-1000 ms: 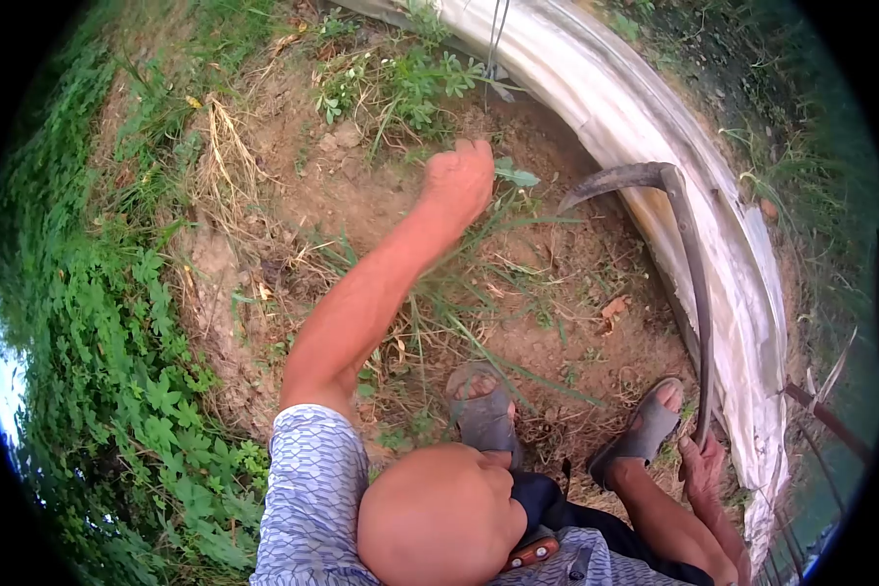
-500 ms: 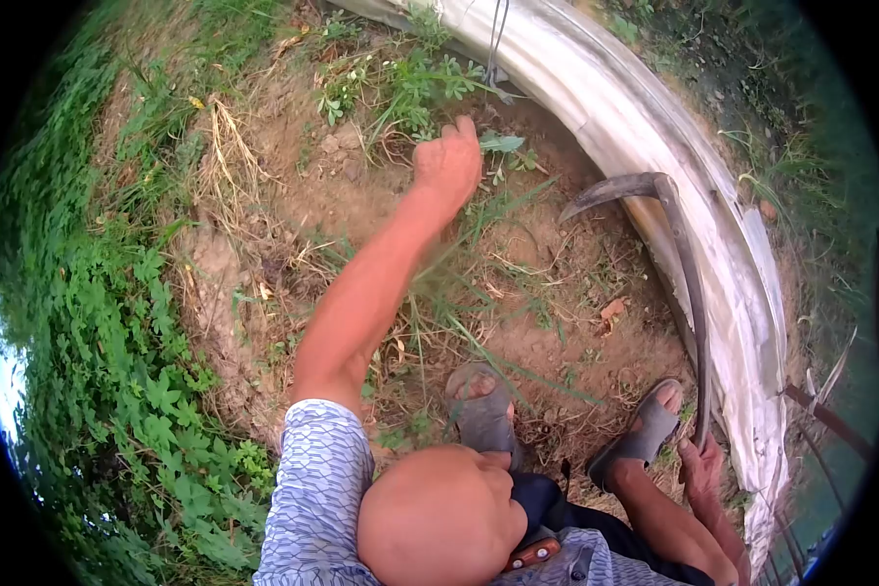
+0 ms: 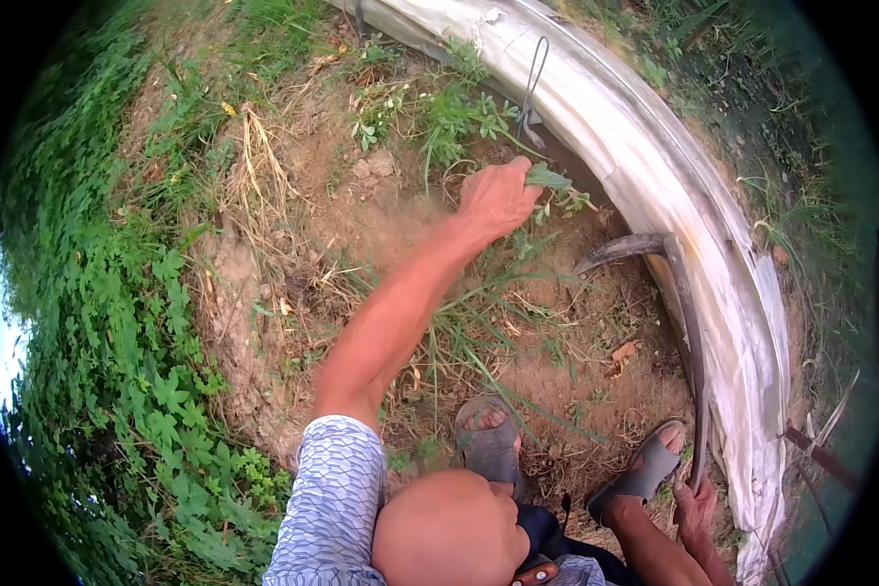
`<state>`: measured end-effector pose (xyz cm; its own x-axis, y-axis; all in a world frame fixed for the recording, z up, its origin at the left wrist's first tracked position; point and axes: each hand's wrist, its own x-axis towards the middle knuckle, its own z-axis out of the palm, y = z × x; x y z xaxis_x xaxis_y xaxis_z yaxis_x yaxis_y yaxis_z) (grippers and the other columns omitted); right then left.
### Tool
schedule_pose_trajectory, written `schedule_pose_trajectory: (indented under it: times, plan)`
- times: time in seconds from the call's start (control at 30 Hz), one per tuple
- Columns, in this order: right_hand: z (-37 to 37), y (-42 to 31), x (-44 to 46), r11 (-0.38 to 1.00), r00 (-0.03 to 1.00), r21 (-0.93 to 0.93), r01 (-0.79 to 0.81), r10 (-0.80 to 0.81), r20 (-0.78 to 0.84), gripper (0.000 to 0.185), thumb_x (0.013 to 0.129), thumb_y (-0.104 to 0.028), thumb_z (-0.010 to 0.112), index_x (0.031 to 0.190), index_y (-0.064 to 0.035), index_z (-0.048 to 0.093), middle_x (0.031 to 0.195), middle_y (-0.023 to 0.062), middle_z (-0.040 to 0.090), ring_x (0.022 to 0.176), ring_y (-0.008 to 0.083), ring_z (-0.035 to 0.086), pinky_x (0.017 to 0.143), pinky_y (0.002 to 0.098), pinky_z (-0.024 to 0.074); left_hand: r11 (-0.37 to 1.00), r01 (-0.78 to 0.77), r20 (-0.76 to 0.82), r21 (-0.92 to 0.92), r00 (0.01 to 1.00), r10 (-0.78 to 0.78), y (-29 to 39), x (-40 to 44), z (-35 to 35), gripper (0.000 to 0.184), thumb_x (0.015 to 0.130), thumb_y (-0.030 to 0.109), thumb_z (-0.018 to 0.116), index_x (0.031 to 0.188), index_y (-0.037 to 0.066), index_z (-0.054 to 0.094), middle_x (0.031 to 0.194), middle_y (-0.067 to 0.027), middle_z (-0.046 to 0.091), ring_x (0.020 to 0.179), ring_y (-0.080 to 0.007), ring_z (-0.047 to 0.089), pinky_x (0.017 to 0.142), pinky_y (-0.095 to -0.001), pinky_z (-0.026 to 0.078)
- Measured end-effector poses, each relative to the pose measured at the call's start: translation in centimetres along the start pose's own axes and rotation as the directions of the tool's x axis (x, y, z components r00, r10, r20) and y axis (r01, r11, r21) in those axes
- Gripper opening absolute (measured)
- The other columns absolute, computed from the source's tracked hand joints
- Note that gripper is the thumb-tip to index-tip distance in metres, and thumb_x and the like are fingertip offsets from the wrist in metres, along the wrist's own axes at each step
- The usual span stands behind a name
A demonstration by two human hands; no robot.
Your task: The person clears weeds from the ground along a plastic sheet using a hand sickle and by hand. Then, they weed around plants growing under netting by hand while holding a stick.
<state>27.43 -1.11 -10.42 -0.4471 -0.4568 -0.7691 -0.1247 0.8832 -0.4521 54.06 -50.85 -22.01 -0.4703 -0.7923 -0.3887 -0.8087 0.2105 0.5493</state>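
Note:
My left hand (image 3: 501, 198) is low over the soil, its fingers closed at a small green weed (image 3: 549, 178) whose broad leaf shows beyond the fingertips. The stem is hidden by the fingers. At lower right my right hand (image 3: 695, 508) is wrapped round the handle end of a sickle (image 3: 689, 322). The long dark shaft runs up along the plastic sheeting, and the curved blade (image 3: 620, 252) points left over the ground, below and right of my left hand. Long grass blades (image 3: 474, 327) spread beneath my left forearm.
A long bulge of whitish plastic sheeting (image 3: 645, 156) curves along the right, with a wire loop (image 3: 534, 83) at its edge. Dense leafy vines (image 3: 156, 391) cover the left. My sandalled feet (image 3: 488, 444) stand on the soil. Dry straw (image 3: 259, 161) lies at upper left.
The whole view has shifted, with things now lower and slightly right. My left hand has moved a little right, closer in on the weed. My right hand still holds the sickle.

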Motion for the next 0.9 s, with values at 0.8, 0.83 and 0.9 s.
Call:
schedule_pose_trajectory:
  times: [0.8,0.83,0.9]
  plan:
    - [0.1,-0.8,0.1,1.0,1.0,-0.004,-0.01,0.01,-0.028,0.051,0.08,-0.049,0.074,0.083,-0.0023,0.053,0.067,-0.0025,0.044,0.063,0.009,0.039,0.053,0.0275,0.0339,0.805,0.188,-0.378,0.563,0.925,0.048,-9.1,6.0,-5.7,0.021,0.086,0.018,0.051,0.1,0.003,0.052,0.096,-0.0191,0.064,0.083,-0.039,0.067,0.074,-0.0542,0.048]
    - [0.1,-0.6,0.1,1.0,0.999,-0.022,-0.022,0.021,-0.032,0.051,0.08,-0.048,0.074,0.084,-0.0019,0.053,0.067,-0.0027,0.043,0.064,0.0088,0.039,0.053,0.0273,0.0337,0.814,0.145,-0.313,0.563,0.948,0.048,-9.1,5.9,-6.2,0.02,0.087,0.018,0.049,0.098,0.002,0.053,0.091,-0.0211,0.066,0.079,-0.041,0.066,0.073,-0.0544,0.049]
    - [0.1,-1.2,0.0,0.998,0.999,-0.031,-0.046,0.045,-0.017,0.05,0.08,-0.046,0.074,0.086,-0.0007,0.054,0.067,-0.003,0.043,0.065,0.009,0.039,0.054,0.0276,0.0338,0.848,0.131,-0.298,0.514,0.954,0.033,-8.8,5.6,-6.9,0.02,0.088,0.019,0.049,0.098,0.001,0.053,0.087,-0.0227,0.066,0.08,-0.0424,0.065,0.074,-0.0542,0.049]
